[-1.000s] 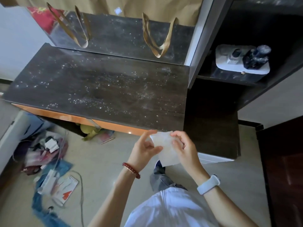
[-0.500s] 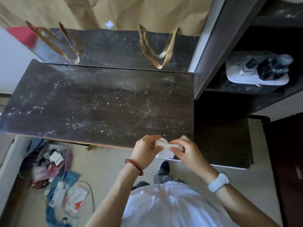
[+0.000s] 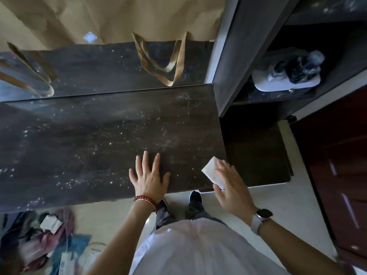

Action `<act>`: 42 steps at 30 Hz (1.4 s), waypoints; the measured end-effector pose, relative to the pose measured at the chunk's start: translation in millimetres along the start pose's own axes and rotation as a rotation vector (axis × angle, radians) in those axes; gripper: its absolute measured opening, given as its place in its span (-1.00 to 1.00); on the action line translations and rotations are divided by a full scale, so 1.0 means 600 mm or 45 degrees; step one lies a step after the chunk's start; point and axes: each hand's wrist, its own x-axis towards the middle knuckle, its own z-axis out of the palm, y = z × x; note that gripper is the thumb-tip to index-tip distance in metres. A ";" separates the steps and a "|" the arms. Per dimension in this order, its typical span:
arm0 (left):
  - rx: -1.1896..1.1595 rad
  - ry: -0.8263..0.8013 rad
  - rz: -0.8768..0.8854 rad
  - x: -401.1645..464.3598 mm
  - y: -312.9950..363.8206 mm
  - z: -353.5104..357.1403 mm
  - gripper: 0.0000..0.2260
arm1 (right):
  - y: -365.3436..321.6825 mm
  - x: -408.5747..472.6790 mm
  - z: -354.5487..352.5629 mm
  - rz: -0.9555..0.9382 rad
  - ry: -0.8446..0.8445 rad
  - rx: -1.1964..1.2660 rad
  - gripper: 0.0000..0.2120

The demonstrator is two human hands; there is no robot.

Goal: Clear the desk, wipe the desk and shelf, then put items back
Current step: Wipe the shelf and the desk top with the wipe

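Change: wipe [image 3: 211,171] no longer pinched between both hands in front of the body at the desk's near edge; now folded and pressed flat on the desk [image 3: 99,147], at its near right corner.
Left hand [image 3: 149,178]: released from the wipe; fingers spread and straight, palm flat on the desk top just inside the near edge, left of the wipe and apart from it. Grasping nothing.
Right hand [image 3: 231,185]: laid over the wipe, fingers straight across its top, thumb at its near side; pressing rather than clenching. Wipe's far corner showing beyond the fingertips.
Desk surface: cleared of objects; pale dust and specks scattered over most of the top, densest toward the middle and left. No cleaned streak visible yet.
Step judged: clearing done, wiping at its very start; first stroke likely leftward from the right corner, left hand bracing.
Remaining: whole desk top, then the shelf [image 3: 278,96] to the right of the desk, then return of items.
Shelf: white object with a dark item on it [image 3: 288,74] standing on the level above desk height; blurred, identity unclear. Probably to be lifted before that level gets wiped.
Floor left of desk: heap of removed items [image 3: 43,237] below the near left edge, awaiting return.
Risk: dust pushed over the near edge onto the floor; small wipe likely to load up fast.
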 end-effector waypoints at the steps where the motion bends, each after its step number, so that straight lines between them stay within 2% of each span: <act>1: 0.021 0.009 0.018 0.005 -0.007 0.000 -0.43 | -0.005 -0.004 0.006 0.028 0.041 -0.027 -0.59; 3: 0.056 0.018 0.033 0.015 -0.016 0.000 -0.42 | -0.017 -0.001 0.021 0.069 0.030 -0.100 -0.56; 7: 0.090 -0.011 0.036 0.019 -0.026 0.006 -0.42 | -0.013 0.040 0.048 0.003 -0.104 -0.287 -0.39; 11: 0.103 0.023 0.062 0.019 -0.035 0.007 -0.42 | 0.004 0.158 0.023 0.198 0.056 -0.301 -0.37; 12: 0.114 0.019 0.069 0.019 -0.037 0.008 -0.42 | -0.003 0.158 0.026 0.177 0.065 -0.313 -0.37; 13: 0.124 0.015 0.074 0.019 -0.038 0.007 -0.42 | -0.010 0.137 0.036 0.093 0.026 -0.327 -0.40; 17: 0.124 0.027 0.077 0.021 -0.040 0.011 -0.40 | -0.017 -0.001 0.042 -0.505 -0.314 -0.378 -0.49; 19: 0.114 0.063 0.072 0.019 -0.040 0.015 -0.34 | 0.018 0.033 0.023 -0.574 -0.238 -0.498 -0.51; 23: 0.131 0.046 0.062 0.019 -0.042 0.016 -0.39 | 0.046 0.132 0.004 0.024 -0.071 -0.401 -0.41; 25: 0.128 0.029 0.062 0.019 -0.040 0.013 -0.42 | 0.028 0.093 0.024 0.021 -0.114 -0.368 -0.41; 28: 0.101 0.052 0.073 0.019 -0.038 0.011 -0.43 | -0.012 -0.003 0.043 -0.188 -0.225 -0.286 -0.45; 30: 0.095 0.046 0.078 0.021 -0.040 0.013 -0.45 | -0.019 -0.012 0.041 -0.180 -0.207 -0.232 -0.48; 33: 0.019 0.046 0.098 0.027 -0.044 0.006 -0.49 | -0.028 0.012 0.045 0.045 0.027 -0.150 -0.54; 38: -0.102 -0.044 0.224 0.043 -0.083 -0.039 -0.59 | -0.079 0.050 0.082 0.590 0.515 0.008 -0.79; 42: 0.018 0.031 0.393 0.072 -0.126 -0.080 -0.53 | -0.104 0.071 0.088 0.764 0.684 0.006 -0.86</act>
